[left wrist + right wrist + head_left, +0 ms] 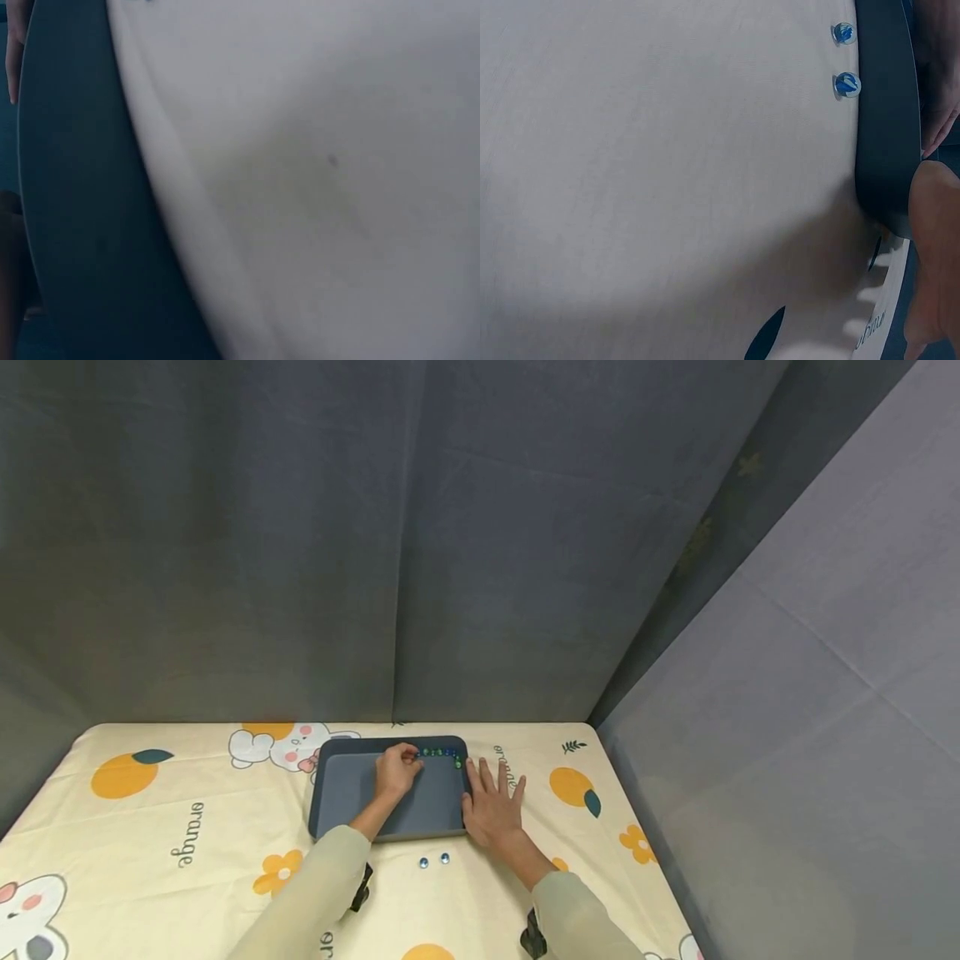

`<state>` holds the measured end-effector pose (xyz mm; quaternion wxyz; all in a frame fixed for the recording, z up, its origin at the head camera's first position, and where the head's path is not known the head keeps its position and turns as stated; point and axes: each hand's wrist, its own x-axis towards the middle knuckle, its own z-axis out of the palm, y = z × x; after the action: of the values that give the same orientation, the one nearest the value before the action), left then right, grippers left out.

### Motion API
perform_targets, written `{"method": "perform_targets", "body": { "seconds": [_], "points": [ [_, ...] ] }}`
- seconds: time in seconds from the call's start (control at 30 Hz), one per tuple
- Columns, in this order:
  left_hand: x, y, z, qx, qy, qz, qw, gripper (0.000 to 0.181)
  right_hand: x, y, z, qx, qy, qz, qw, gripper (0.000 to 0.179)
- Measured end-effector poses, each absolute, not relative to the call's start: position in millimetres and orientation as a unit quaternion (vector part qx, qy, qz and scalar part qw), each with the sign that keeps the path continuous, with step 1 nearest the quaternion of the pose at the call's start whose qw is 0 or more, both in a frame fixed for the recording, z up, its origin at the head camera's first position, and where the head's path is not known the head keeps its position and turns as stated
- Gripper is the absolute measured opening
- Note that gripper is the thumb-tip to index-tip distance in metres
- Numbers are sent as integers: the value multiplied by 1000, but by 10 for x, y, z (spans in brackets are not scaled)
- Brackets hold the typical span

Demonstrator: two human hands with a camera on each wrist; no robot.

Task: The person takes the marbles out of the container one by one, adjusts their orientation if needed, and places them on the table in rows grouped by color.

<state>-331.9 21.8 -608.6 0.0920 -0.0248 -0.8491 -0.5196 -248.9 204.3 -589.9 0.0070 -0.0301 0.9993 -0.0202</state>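
A dark grey rectangular tray lies on the patterned cloth. Green and blue marbles form a line along its far wall, and a green marble sits by the right wall. Over the tray, my left hand pinches a small dark blue marble at the line's left end; the fingers partly hide it. My right hand, fingers straight and spread, rests against the tray's right edge and on the cloth. In the right wrist view, that hand appears beside the tray's corner.
Two clear marbles with blue swirls, a left one and a right one, lie on the cloth in front of the tray. Grey curtains hang behind the table, and a grey panel stands along its right side.
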Motion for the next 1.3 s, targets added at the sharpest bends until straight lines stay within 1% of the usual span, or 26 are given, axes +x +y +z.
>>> {"method": "perform_targets", "body": {
  "seconds": [0.4, 0.7, 1.3],
  "points": [
    [-3405, 278, -6101, 1, -868, -480, 125, 13, -2528, 2060, -5956, -32, 999, -22, 8, 61],
    [-3441, 300, -6105, 15, -880, -463, 108, 11, -2510, 2044, -5929, -28, 999, -23, 15, 60],
    [-3463, 326, -6105, 7, -904, -411, 115, 4, -2513, 2044, -5927, -23, 999, -20, 15, 60]
  ]
}}
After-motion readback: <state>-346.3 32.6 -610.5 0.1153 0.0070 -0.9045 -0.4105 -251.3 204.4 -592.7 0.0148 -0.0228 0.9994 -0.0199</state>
